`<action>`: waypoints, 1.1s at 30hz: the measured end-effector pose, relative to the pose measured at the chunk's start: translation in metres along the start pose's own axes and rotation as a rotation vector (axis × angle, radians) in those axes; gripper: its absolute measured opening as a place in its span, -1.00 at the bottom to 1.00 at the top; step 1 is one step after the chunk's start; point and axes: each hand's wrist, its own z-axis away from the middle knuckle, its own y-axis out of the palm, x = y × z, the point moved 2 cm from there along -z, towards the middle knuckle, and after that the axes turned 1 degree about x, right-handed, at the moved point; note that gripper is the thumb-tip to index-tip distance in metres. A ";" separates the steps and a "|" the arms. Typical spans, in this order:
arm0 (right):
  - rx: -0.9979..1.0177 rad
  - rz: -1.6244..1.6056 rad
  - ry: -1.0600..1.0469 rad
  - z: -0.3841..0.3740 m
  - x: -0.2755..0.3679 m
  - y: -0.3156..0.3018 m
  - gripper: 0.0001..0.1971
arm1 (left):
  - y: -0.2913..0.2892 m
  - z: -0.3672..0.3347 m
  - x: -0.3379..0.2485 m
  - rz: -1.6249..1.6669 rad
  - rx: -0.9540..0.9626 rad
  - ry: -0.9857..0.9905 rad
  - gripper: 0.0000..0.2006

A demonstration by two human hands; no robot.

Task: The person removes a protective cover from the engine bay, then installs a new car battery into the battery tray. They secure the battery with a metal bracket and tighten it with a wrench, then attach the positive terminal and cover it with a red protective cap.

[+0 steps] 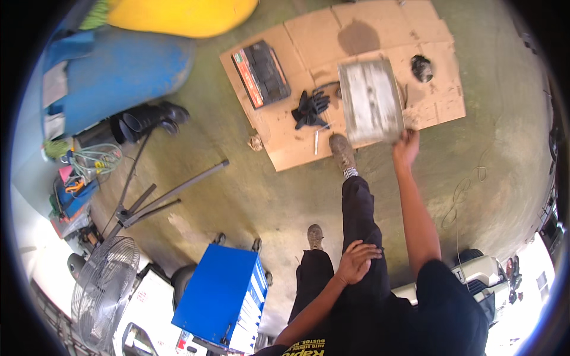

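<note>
My right hand is closed on the near right corner of a flat, rectangular grey-white panel, its surface smeared and dirty. The panel is over a flattened cardboard sheet; whether it touches the sheet I cannot tell. My left hand lies on my right leg near the knee, fingers stretched out and holding nothing. A black glove rests on the cardboard left of the panel. Near it lies a thin silver rod. Right of the panel is a blurred, dark round object.
A black tool case lies on the cardboard's left side. Blue and yellow curved panels stand far left, beside black boots. A floor fan and a wheeled blue cabinet are near left. A thin cord lies right.
</note>
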 end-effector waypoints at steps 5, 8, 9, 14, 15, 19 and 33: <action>-0.100 -0.190 0.228 0.155 0.072 -0.243 -0.84 | 0.014 0.037 0.016 -0.008 0.003 -0.184 -0.58; -0.277 -0.125 0.130 0.284 0.106 -0.384 -0.86 | -0.013 0.037 -0.047 0.065 -0.154 -0.346 -0.46; -0.327 -0.123 0.127 0.332 0.125 -0.422 -0.86 | -0.022 0.033 -0.060 0.084 -0.155 -0.153 -0.40; -0.623 -0.464 0.220 0.582 0.153 -0.550 -0.89 | 0.014 0.114 -0.298 0.233 0.242 0.176 -0.41; -0.687 -0.532 0.268 0.639 0.150 -0.573 -0.90 | 0.044 0.139 -0.327 0.142 0.329 0.227 -0.42; -0.961 -0.625 0.274 0.836 0.112 -0.605 -0.91 | 0.149 0.270 -0.363 0.048 0.513 0.342 -0.57; -1.742 -0.308 0.592 1.284 -0.009 -0.705 -0.83 | 0.557 0.710 -0.492 0.227 0.734 1.236 -0.69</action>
